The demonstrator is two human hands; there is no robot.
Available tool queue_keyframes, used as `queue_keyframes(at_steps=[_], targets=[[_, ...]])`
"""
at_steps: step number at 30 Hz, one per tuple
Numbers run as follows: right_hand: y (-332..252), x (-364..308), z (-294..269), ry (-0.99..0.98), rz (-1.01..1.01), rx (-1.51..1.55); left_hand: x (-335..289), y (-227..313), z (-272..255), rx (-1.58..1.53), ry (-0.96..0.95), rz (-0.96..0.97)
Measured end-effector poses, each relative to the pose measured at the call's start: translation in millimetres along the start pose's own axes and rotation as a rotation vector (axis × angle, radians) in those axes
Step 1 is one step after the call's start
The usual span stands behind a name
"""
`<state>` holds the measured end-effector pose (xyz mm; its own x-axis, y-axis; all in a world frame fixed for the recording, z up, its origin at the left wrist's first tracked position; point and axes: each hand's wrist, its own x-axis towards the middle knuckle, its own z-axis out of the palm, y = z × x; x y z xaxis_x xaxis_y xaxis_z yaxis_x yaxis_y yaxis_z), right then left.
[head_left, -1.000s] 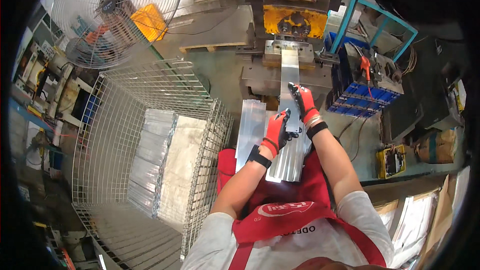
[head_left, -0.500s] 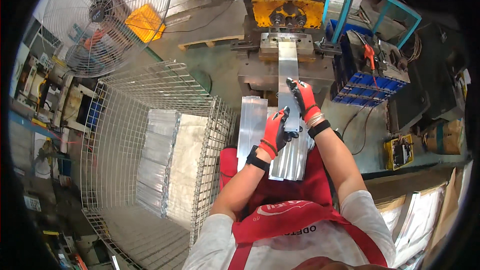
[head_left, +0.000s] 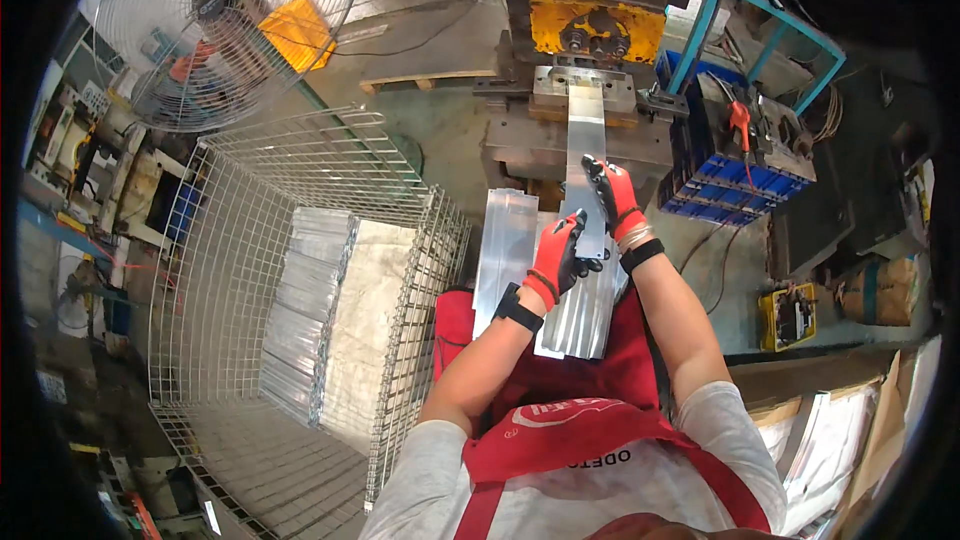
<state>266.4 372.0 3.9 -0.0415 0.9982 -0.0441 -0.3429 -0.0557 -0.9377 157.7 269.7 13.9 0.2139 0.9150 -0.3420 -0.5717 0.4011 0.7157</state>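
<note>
A long flat metal strip (head_left: 586, 145) runs from my hands to the press (head_left: 597, 25), its far end on the die block (head_left: 617, 95). My right hand (head_left: 614, 195), in a red glove with black fingertips, is closed on the strip's right edge. Closer to me, my left hand (head_left: 555, 258), gloved alike, grips the strip near its near end, thumb on top. Below my hands, bright ribbed metal strips (head_left: 590, 320) lie over my red apron. Another pile of flat metal strips (head_left: 507, 230) is left of them, partly hidden by my left hand.
To the left stands a wire mesh cage (head_left: 235, 310) holding stacked metal strips (head_left: 300, 310) and a cream sheet (head_left: 370, 325). A large fan (head_left: 225, 0) is at the far left. A blue crate (head_left: 735, 185) with tools stands right of the press; a yellow basket (head_left: 790, 317) is nearer.
The whole view has shifted slightly, with the press now a little farther right in it. Both hands keep their grip, and the strip stays at the die block.
</note>
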Motion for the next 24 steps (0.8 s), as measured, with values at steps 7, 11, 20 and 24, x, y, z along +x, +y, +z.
queue_keyframes(at_steps=[7, 11, 20, 24], targets=[[-12.4, 10.5, 9.4, 0.133, -0.170, -0.647, 12.4, -23.3, -21.0, -0.539, -0.308, -0.004], [-22.6, -18.5, 3.7, 0.039, -0.081, -0.336, -6.2, -20.8, -22.7, -0.127, -0.291, 0.154], [23.1, -112.0, -61.5, -0.303, 0.062, -0.009, -128.8, -26.2, -52.2, 0.108, -0.489, 0.006], [2.9, -137.5, -13.6, -0.497, 0.510, 0.533, -137.5, -28.8, -42.5, -0.190, -0.527, -0.222]])
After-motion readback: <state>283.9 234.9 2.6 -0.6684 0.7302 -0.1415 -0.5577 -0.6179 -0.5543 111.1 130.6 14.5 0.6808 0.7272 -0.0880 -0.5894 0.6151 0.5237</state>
